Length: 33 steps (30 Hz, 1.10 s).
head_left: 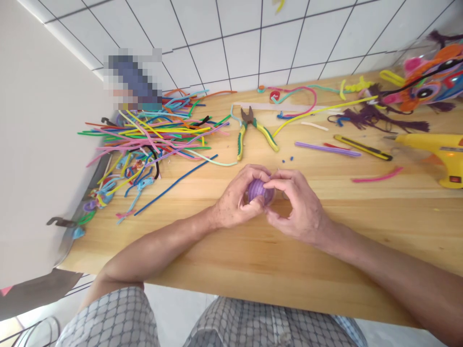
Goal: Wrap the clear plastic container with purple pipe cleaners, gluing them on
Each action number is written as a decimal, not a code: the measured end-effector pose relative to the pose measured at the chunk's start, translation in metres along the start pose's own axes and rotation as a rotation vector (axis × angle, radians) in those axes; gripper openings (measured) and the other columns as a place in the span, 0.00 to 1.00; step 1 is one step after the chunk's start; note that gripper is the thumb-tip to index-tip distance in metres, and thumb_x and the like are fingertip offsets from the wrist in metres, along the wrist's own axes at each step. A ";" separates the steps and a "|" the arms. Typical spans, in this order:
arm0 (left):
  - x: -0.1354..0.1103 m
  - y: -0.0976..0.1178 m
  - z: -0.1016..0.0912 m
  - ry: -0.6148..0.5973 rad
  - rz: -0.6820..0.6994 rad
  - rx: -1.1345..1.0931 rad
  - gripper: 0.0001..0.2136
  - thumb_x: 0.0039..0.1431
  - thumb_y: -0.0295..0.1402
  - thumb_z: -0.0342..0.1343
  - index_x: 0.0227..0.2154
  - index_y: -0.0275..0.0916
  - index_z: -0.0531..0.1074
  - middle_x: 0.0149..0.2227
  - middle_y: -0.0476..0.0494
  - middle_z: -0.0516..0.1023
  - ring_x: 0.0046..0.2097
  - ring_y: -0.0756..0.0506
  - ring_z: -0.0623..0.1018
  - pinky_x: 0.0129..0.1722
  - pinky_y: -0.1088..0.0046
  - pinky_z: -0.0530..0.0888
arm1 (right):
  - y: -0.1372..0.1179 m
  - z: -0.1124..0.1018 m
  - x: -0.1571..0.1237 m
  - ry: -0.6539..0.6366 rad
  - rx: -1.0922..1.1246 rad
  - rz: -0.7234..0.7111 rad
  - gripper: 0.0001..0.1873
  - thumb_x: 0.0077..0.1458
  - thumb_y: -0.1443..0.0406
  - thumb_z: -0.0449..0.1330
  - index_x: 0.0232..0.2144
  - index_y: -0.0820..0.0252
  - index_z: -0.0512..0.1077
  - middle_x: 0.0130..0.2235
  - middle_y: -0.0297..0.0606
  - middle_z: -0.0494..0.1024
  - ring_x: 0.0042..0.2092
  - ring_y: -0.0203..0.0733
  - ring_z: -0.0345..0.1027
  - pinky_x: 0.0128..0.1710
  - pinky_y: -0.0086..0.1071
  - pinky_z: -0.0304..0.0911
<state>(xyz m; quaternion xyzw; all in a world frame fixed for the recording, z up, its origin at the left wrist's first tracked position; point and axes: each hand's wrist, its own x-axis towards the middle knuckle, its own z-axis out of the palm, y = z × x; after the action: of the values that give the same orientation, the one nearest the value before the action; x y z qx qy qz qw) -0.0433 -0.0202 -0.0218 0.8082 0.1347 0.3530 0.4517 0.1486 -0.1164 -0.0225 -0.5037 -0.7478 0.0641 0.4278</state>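
Both hands meet over the wooden table around a small purple coil, which looks wound from pipe cleaner. My left hand is closed on its left side, thumb below and fingers above. With its index finger and thumb curved, my right hand touches the coil's right edge; the right palm hides nothing large. Just beyond the hands lie pliers with green and yellow handles, jaws apart. Two tiny blue bits rest near the fingers.
A heap of coloured pipe cleaners covers the left back. To the right are purple pipe cleaners, a yellow utility knife, a pink piece and a yellow glue gun. A colourful figure stands behind, near the tiled wall.
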 end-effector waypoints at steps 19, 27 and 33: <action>-0.001 -0.001 0.000 0.007 -0.013 -0.016 0.12 0.70 0.37 0.60 0.52 0.41 0.71 0.54 0.36 0.78 0.58 0.39 0.79 0.59 0.57 0.78 | -0.001 -0.001 0.002 0.005 -0.017 -0.036 0.26 0.58 0.69 0.67 0.57 0.51 0.68 0.53 0.47 0.77 0.54 0.57 0.76 0.49 0.52 0.79; -0.001 -0.002 0.000 -0.002 0.025 0.001 0.12 0.69 0.34 0.60 0.53 0.40 0.71 0.54 0.36 0.77 0.58 0.39 0.79 0.60 0.57 0.77 | 0.000 0.000 0.001 0.013 -0.002 -0.037 0.25 0.58 0.70 0.66 0.56 0.53 0.69 0.53 0.47 0.77 0.54 0.56 0.76 0.50 0.49 0.78; 0.000 -0.002 0.000 -0.001 0.049 0.017 0.13 0.68 0.32 0.60 0.53 0.40 0.71 0.54 0.36 0.77 0.58 0.39 0.78 0.61 0.58 0.77 | 0.001 0.000 0.001 0.009 0.000 -0.036 0.24 0.57 0.70 0.66 0.56 0.53 0.70 0.53 0.48 0.78 0.54 0.58 0.76 0.49 0.52 0.78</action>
<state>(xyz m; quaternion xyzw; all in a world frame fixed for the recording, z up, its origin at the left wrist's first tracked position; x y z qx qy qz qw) -0.0436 -0.0191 -0.0229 0.8153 0.1177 0.3624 0.4360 0.1488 -0.1153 -0.0223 -0.4906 -0.7548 0.0540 0.4322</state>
